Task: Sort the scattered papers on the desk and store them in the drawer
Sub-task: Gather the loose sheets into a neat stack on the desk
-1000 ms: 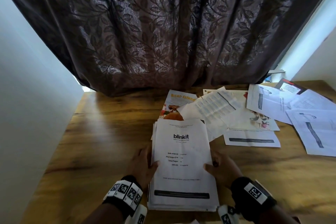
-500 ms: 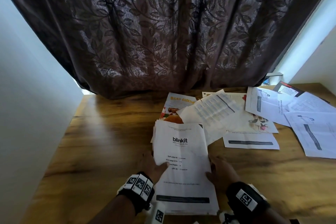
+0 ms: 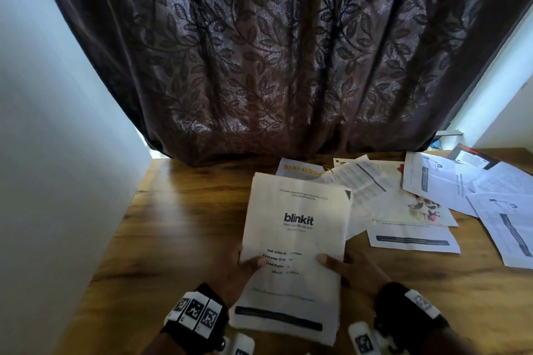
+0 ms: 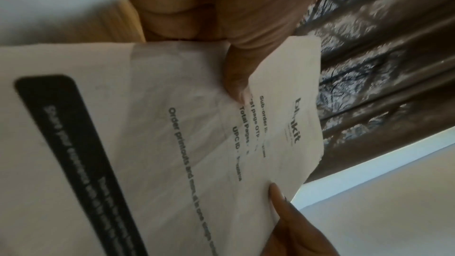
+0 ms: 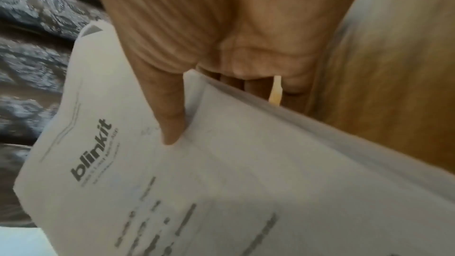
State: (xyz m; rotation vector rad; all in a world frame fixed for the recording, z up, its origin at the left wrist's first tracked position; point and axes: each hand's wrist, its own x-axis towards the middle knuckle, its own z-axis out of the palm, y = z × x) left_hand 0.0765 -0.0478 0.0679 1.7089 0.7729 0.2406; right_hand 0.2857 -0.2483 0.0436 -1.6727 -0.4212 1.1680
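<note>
A stack of white papers [image 3: 294, 239], its top sheet printed "blinkit", is lifted off the wooden desk [image 3: 178, 225] and tilted up toward me. My left hand [image 3: 240, 264] grips its left edge, thumb on top. My right hand [image 3: 343, 266] grips the right edge the same way. In the left wrist view the left thumb [image 4: 236, 77] presses on the stack [image 4: 172, 143]. In the right wrist view the right thumb [image 5: 169, 116] lies on the top sheet [image 5: 197, 192], with fingers underneath. No drawer is in view.
Loose papers [image 3: 412, 239] and a colour leaflet [image 3: 300, 171] lie scattered over the desk's right and back. A black-and-red booklet [image 3: 473, 160] sits at the far right corner. A dark leaf-patterned curtain [image 3: 274, 52] hangs behind. A white wall [image 3: 52, 153] borders the left.
The stack lay flat on the desk with both hands at its sides; both hands now grip it and have raised its far end off the desk.
</note>
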